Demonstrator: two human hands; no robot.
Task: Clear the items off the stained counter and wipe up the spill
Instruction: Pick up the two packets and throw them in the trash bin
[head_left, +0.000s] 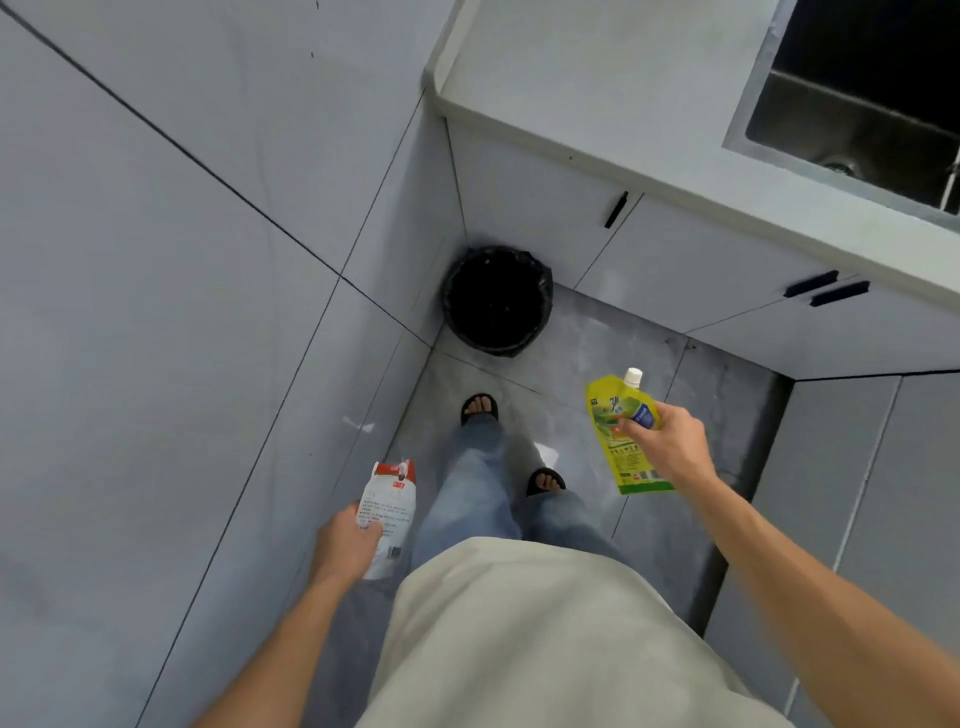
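My left hand (347, 545) grips a white packet with a red top (390, 506), held low beside my left leg. A yellow-green spout pouch with a white cap (621, 431) is held up in my right hand (672, 441), out to the right above the floor. Ahead in the corner stands a round bin with a black liner (497, 301), open at the top; both hands are short of it. The grey counter (571, 104) runs along the upper right, and the part in view looks bare.
A dark steel sink (857, 119) is sunk into the counter at the top right. Grey cabinet doors with black handles (826, 288) run below it. A tiled wall closes the left side. My feet in black sandals stand on the grey floor tiles (582, 343).
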